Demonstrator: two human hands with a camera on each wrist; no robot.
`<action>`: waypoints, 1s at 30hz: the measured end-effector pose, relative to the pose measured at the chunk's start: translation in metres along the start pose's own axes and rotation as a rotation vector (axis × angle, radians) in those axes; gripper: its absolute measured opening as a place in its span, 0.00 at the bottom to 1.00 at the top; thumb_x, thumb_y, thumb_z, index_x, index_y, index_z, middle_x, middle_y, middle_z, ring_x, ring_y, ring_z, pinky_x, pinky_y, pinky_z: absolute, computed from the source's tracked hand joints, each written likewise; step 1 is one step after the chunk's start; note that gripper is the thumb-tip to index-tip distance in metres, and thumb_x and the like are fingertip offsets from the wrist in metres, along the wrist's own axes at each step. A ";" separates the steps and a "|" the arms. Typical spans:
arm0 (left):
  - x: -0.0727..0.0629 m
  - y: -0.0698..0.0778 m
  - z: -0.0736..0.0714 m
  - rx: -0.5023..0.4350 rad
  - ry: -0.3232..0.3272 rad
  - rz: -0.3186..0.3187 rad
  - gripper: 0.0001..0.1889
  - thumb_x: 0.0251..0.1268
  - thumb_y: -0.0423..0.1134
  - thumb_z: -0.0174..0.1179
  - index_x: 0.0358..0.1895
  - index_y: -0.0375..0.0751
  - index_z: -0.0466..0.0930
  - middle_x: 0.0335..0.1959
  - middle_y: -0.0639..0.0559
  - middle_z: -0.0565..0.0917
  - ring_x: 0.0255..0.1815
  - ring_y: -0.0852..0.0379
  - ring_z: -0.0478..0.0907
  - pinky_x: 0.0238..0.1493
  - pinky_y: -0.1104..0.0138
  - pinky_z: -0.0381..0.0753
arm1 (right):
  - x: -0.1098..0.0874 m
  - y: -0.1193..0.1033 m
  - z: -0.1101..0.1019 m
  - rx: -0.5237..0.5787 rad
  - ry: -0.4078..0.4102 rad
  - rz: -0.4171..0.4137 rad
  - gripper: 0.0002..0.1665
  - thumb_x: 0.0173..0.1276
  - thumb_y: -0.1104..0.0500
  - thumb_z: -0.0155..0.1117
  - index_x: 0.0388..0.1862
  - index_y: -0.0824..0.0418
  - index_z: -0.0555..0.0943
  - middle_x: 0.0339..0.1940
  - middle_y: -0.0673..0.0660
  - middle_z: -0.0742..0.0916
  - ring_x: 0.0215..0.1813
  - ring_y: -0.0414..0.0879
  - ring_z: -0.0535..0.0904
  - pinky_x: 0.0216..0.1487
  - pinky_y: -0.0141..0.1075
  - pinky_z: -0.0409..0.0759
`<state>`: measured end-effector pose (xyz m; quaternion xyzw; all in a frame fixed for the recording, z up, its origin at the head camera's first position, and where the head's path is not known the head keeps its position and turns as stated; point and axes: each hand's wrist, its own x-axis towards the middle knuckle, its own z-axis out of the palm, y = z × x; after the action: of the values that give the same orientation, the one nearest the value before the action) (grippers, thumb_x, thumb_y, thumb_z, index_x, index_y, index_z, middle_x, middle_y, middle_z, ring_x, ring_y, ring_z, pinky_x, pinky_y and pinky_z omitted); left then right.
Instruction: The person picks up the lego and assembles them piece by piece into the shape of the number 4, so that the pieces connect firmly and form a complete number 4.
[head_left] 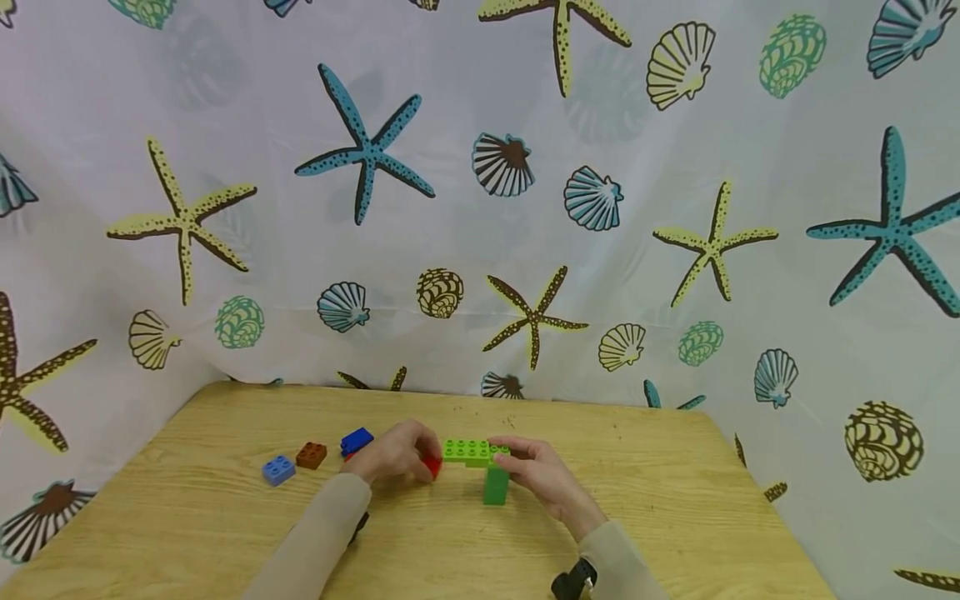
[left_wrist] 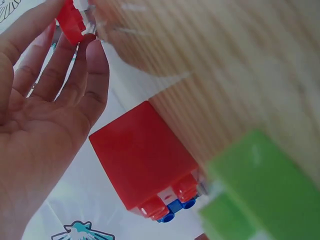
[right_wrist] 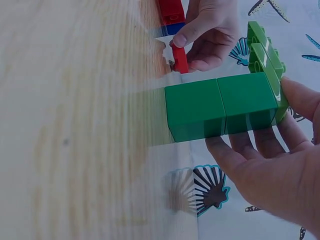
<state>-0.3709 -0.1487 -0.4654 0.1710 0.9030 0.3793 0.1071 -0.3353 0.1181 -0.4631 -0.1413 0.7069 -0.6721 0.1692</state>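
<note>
Pinches a red brick (head_left: 431, 468) between thumb and fingers of the left hand (head_left: 393, 452), just left of the light green bricks (head_left: 463, 452), and with the right hand (head_left: 547, 475) grips the right end of that overhang, thumb and fingers around the corner, fingertips against two green bricks (right_wrist: 220, 107) underneath. Has the green pair upright, one atop the other, on the wooden table (head_left: 435, 546), light green bricks reaching left from the top. Cannot tell about contact between pinched brick and table. Has a light blue brick (head_left: 278, 470) and a brown brick (head_left: 311, 455) farther left, near each other, and a blue brick (head_left: 357, 442) and second red brick (left_wrist: 145, 155) beside the left hand. Wears beige sleeves (head_left: 318, 533). Faces white cloth (head_left: 450, 233) printed with starfish and shells, beyond the table's far edge.
</note>
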 end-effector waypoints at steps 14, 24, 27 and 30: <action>-0.011 -0.001 -0.002 -0.030 0.037 -0.051 0.15 0.64 0.37 0.66 0.54 0.51 0.84 0.45 0.53 0.80 0.44 0.54 0.74 0.46 0.60 0.76 | 0.000 0.002 0.001 -0.014 -0.003 -0.013 0.24 0.73 0.57 0.60 0.65 0.63 0.76 0.62 0.61 0.80 0.57 0.43 0.80 0.63 0.44 0.76; -0.012 0.004 -0.003 -0.021 0.028 0.062 0.05 0.63 0.41 0.67 0.37 0.50 0.79 0.35 0.55 0.81 0.37 0.54 0.76 0.41 0.61 0.75 | 0.000 0.003 -0.001 -0.007 -0.003 -0.008 0.25 0.72 0.56 0.61 0.65 0.63 0.76 0.62 0.60 0.80 0.57 0.43 0.80 0.63 0.43 0.76; -0.015 0.006 -0.003 -0.052 0.029 0.067 0.08 0.61 0.40 0.69 0.35 0.47 0.78 0.34 0.53 0.80 0.36 0.53 0.76 0.40 0.61 0.74 | 0.000 0.004 -0.001 -0.005 -0.008 -0.011 0.25 0.72 0.55 0.62 0.65 0.63 0.76 0.62 0.60 0.80 0.57 0.43 0.80 0.63 0.43 0.76; -0.017 0.008 -0.004 -0.082 0.031 0.067 0.10 0.57 0.38 0.71 0.34 0.44 0.77 0.34 0.51 0.80 0.35 0.53 0.78 0.39 0.61 0.74 | -0.001 0.002 -0.001 -0.001 -0.007 -0.008 0.25 0.72 0.56 0.62 0.65 0.62 0.76 0.62 0.60 0.80 0.57 0.42 0.80 0.64 0.43 0.76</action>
<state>-0.3544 -0.1531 -0.4560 0.1906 0.8820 0.4221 0.0875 -0.3348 0.1193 -0.4651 -0.1464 0.7060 -0.6720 0.1691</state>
